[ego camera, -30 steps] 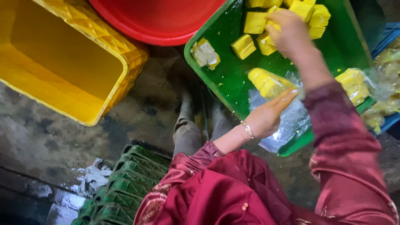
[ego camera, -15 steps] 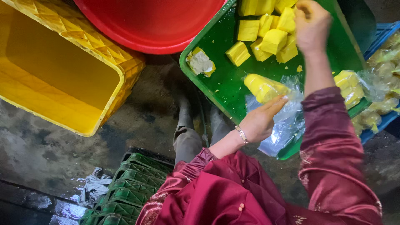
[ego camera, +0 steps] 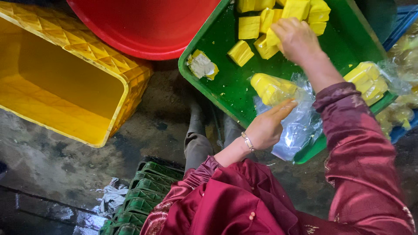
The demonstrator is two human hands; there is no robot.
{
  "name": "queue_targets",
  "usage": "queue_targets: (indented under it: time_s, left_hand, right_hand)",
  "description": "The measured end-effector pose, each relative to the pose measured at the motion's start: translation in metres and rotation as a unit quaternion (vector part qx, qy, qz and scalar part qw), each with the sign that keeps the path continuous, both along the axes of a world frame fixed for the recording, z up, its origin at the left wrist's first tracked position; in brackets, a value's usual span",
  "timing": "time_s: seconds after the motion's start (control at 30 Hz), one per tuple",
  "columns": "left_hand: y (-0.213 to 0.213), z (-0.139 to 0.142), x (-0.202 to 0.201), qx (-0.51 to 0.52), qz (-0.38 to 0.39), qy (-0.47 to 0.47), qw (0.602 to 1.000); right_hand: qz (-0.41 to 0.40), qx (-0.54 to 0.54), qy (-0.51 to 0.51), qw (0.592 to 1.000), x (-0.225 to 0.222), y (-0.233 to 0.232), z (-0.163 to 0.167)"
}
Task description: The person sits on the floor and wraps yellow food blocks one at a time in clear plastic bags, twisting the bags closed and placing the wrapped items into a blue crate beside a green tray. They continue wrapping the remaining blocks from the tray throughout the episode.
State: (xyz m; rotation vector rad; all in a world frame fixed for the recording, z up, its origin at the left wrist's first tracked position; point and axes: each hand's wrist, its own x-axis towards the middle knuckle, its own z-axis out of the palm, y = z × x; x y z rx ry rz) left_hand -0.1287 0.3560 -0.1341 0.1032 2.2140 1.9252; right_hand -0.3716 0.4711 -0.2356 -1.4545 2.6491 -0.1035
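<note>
The ground is wet, dark, stained concrete [ego camera: 56, 161], taking up the lower left of the view and running as a narrow strip between the containers. A big yellow plastic crate [ego camera: 65, 82] sits at the left, its near corner close to the green tray [ego camera: 226, 82] with only a slim gap of floor between them. A red basin [ego camera: 148, 26] overlaps the crate's far edge and meets the tray's upper left rim. A green slatted crate [ego camera: 148, 191] lies low at the bottom, just by the person's knees. On the tray, yellow blocks [ego camera: 261, 26] are heaped at the far side (one wrapped lump [ego camera: 201, 65] lies apart, nearer the left rim). The right hand [ego camera: 298, 39] has its fingers curled around a block in the heap. The left hand [ego camera: 267, 128], fingers pinched, grips a clear plastic bag [ego camera: 296, 126] holding a yellow block, at the tray's near edge.
</note>
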Motion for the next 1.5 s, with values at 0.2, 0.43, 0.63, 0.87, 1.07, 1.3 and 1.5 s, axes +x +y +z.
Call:
queue_targets:
  time_s: [0.2, 0.43, 0.63, 0.87, 1.07, 1.3, 1.5]
  left_hand:
    - [0.001, 0.001, 0.0, 0.006, -0.002, -0.003, 1.0]
    - [0.003, 0.008, -0.006, 0.021, 0.007, 0.009, 1.0]
    - [0.004, 0.014, -0.005, 0.032, 0.003, -0.002, 0.999]
    - [0.008, 0.017, -0.007, 0.033, 0.019, 0.0, 0.999]
    - [0.003, 0.014, -0.007, 0.033, 0.026, 0.007, 0.999]
    - [0.01, 0.01, -0.003, 0.044, 0.016, -0.002, 0.999]
    - [0.007, 0.008, -0.003, 0.033, 0.008, 0.004, 0.999]
  right_hand:
    - [-0.234, -0.206, -0.272, 0.91, -0.011, 0.063, 0.009]
    - [-0.471, -0.411, -0.552, 0.551, 0.042, 0.153, -0.005]
    - [-0.405, 0.025, -0.156, 0.901, 0.027, 0.117, -0.004]
    - [-0.149, -0.041, -0.014, 0.988, -0.027, 0.021, 0.001]
    - [-0.073, -0.084, 0.064, 0.992, -0.02, 0.01, -0.009]
    - [-0.165, -0.095, -0.135, 0.972, -0.028, 0.016, -0.013]
    - [-0.353, -0.414, -0.441, 0.714, -0.016, 0.083, 0.01]
